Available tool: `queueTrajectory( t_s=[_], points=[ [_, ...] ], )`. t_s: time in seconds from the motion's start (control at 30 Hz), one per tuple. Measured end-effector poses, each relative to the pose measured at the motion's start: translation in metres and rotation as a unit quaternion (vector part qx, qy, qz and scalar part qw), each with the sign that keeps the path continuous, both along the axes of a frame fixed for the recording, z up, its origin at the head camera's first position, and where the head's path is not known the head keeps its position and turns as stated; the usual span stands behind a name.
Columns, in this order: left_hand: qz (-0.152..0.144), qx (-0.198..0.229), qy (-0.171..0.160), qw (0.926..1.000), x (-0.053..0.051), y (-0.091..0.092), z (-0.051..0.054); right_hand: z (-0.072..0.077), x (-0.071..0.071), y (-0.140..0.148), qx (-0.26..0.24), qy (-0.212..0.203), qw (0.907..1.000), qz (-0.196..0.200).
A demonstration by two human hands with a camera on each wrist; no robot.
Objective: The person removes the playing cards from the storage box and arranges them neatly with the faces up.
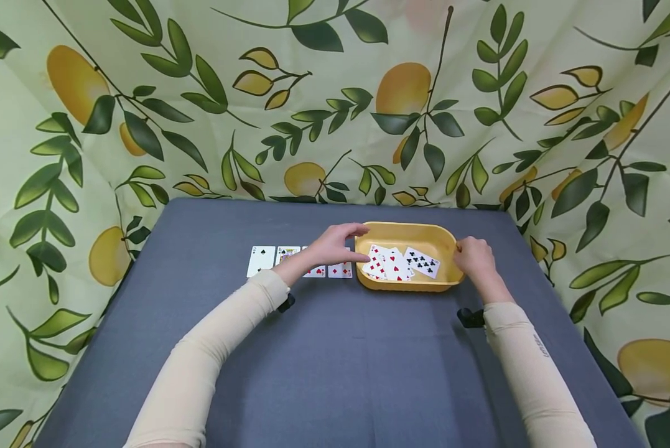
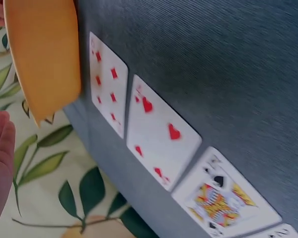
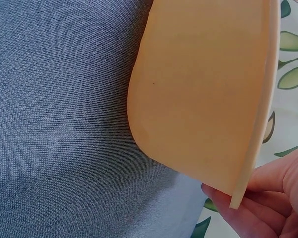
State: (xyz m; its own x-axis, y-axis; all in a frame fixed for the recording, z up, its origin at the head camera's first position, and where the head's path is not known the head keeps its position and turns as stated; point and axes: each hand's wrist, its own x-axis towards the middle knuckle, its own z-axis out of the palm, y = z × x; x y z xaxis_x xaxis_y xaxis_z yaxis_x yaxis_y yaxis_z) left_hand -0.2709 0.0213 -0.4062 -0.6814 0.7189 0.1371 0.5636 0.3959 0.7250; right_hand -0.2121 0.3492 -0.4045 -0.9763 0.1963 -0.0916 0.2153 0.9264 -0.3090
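Note:
A yellow plastic tub [image 1: 410, 287] stands on the table, with loose playing cards [image 1: 390, 264] lying face up inside, among them red diamonds and hearts and a black-suited one. At its right end my right hand [image 1: 474, 256] pinches the rim between thumb and fingers, seen close in the right wrist view on the tub's edge [image 3: 203, 99]. My left hand [image 1: 335, 244] hovers at the left end with fingers and thumb spread, holding nothing. Under and beside it runs a row of face-up cards: a two of spades [image 1: 260, 260], a spade face card [image 2: 223, 201], a four of hearts [image 2: 159, 131] and a six of diamonds [image 2: 107, 84].
Dark blue-grey cloth covers the table [image 1: 335, 373]. Behind and on both sides hangs a curtain [image 1: 335, 99] printed with leaves and yellow fruit. The card row lies flat just left of the tub.

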Motion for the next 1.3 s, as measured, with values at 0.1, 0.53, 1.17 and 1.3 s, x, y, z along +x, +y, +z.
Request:
queueTrajectory(
  t_s=[0.1,0.53,1.17,1.3],
  points=[
    [-0.008,-0.018,0.014,0.9997,-0.001,0.012,0.0,0.001,0.0,0.0,0.002,0.005,1.0,0.002],
    [-0.021,-0.09,0.051,0.9944,-0.001,0.063,-0.013,0.0,0.001,0.0,0.01,0.01,0.9999,0.007],
    [-0.019,-0.228,0.068,0.9711,0.007,0.108,-0.034,-0.003,0.003,0.002,-0.003,0.01,0.9999,0.01],
    [-0.024,-0.236,0.07,0.969,0.005,0.108,-0.033,-0.002,0.001,0.003,-0.001,0.014,0.9998,0.011]
  ],
)
